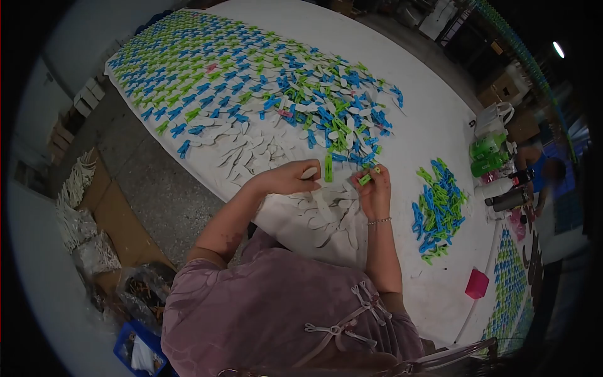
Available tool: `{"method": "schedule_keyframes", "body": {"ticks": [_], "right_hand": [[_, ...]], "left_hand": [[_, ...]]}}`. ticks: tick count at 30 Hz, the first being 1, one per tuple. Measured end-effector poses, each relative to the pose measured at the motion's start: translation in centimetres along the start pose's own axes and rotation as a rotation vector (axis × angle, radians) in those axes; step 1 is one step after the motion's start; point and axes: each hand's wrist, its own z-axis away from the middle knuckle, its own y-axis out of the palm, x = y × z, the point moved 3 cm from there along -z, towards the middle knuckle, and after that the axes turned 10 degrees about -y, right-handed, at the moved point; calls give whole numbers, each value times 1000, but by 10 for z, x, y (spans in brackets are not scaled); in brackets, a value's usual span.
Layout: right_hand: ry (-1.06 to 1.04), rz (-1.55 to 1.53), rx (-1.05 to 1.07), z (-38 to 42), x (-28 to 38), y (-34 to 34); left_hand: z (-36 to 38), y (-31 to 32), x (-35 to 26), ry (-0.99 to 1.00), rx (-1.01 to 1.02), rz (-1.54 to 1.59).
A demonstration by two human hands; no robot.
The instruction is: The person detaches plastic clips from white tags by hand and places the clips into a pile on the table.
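Note:
My left hand (290, 178) is closed in a pinch, with a flat white oval piece (309, 173) at its fingertips. To its right, my right hand (375, 191) grips a small green clothespin (365, 180) between thumb and fingers. Another green clothespin (328, 168) lies on the table between the two hands, beside a blue clothespin (344, 158). Beneath and around my hands, loose white oval pieces (326, 217) are scattered. A mixed heap of blue and green clothespins and white pieces (342, 119) lies just beyond.
Rows of clothespins with white pieces (188, 60) cover the far left of the white table (402, 56). A separate clothespin pile (440, 210) sits at right, near a pink box (477, 284) and several bottles (499, 188). A person (545, 176) is at the far right.

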Motion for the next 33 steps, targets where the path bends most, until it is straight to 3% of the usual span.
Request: {"method": "schedule_keyframes", "body": {"ticks": [1,3,5,6,9,11,13,15,16,18,20,23,28,33], "right_hand": [[48,1,86,5,10,5],[93,2,166,17,17,11],[6,388,505,35,13,28],[122,551,511,44,20,35],[-28,550,308,31,2,-8],[49,375,3,23,36,-31],[-225,715,-179,5,79,-68],[-772,1485,-79,-8,114,-88],[-773,1486,-82,-8,118,-90],[-869,1842,-22,-5,124,-76],[-674,1668,145,-11,94,-56],[-615,1719,314,-7,52,-8],[-447,1991,382,-40,15,8],[-500,2027,483,-54,4,-4]], "left_hand": [[3,6,-4,-7,136,-43],[2,17,-8,35,190,-131],[-3,30,-11,57,220,-152],[-4,36,-11,59,230,-154],[-10,46,-11,63,189,-114],[-11,49,-9,6,252,-229],[-11,48,-6,4,214,-218],[-13,43,3,2,171,-207],[-15,38,8,116,108,-296],[-20,39,12,237,44,-382],[-22,41,13,278,-208,-379],[-30,49,20,239,-389,-368],[-30,55,30,275,-446,-529],[-30,55,29,290,-454,-560]]}}
